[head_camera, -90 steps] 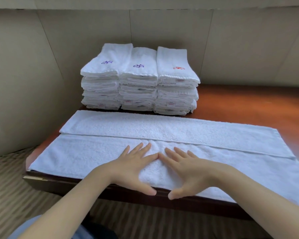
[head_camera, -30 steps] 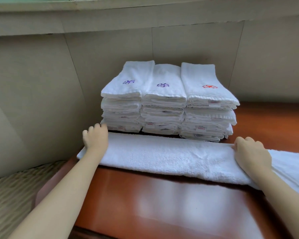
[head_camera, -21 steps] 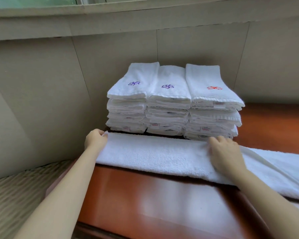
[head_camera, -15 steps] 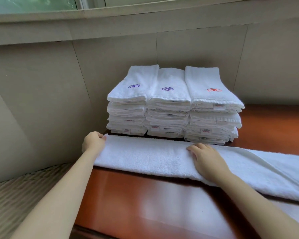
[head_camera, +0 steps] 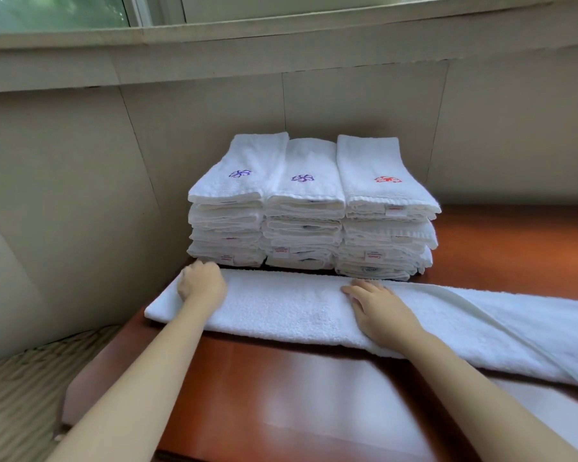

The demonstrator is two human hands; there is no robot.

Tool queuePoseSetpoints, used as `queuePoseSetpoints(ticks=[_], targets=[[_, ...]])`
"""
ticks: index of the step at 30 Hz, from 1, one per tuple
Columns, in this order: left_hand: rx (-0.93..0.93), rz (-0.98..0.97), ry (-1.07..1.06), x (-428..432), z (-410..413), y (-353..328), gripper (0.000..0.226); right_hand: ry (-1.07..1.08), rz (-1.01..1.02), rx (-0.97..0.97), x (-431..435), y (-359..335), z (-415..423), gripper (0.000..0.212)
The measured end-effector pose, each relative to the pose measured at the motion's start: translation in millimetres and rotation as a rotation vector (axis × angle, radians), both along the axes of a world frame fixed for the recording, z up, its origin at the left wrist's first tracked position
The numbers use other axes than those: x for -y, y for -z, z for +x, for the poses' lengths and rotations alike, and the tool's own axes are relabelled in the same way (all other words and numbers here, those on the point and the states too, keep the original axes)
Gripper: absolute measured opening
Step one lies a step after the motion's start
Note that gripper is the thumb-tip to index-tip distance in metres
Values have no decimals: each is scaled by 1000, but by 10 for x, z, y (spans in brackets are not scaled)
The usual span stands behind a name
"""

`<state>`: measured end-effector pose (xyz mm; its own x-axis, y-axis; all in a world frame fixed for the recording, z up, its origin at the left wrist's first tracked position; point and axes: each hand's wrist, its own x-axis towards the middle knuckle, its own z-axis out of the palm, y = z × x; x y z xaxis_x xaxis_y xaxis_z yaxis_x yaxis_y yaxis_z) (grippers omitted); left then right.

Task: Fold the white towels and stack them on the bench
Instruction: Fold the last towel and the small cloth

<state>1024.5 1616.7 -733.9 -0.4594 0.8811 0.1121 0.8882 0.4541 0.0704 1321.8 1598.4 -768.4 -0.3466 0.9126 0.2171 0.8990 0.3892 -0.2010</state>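
Note:
A long white towel [head_camera: 281,311], folded lengthwise into a narrow strip, lies across the red-brown wooden bench [head_camera: 281,401]. Its right part runs off toward the right edge of view, with a loose layer lifting there. My left hand [head_camera: 199,283] sits on the strip's left end, fingers curled at its far edge. My right hand [head_camera: 377,306] lies flat on the middle of the strip, fingers straight and pointing left. Right behind the strip stand three stacks of folded white towels [head_camera: 311,208], side by side against the wall.
Beige wall panels [head_camera: 64,195] close in the bench at the back and left, under a window sill [head_camera: 214,45]. Striped carpet [head_camera: 20,395] lies below the bench's left end. The top towels carry purple and red embroidered marks.
The towel's near half got folded over into a narrow strip. Over the last second my right hand slid left along the strip toward its middle, while my left hand stayed at the left end.

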Motion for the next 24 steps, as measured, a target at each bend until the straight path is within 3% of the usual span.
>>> queuePoseSetpoints(ticks=[5,14,20,24], targets=[[198,-146,327,122,792,142,58,83,-94,16,171,-37,99,43],[192,-272,697,214,2065,100,55,518,-149,53,578,-145,1066,42],[124,-178,805,228,2565,119,45,747,-111,-3,829,-181,1830,39],[230,-62,808,104,2637,129,38,851,-51,-12,862,-171,2249,38]])
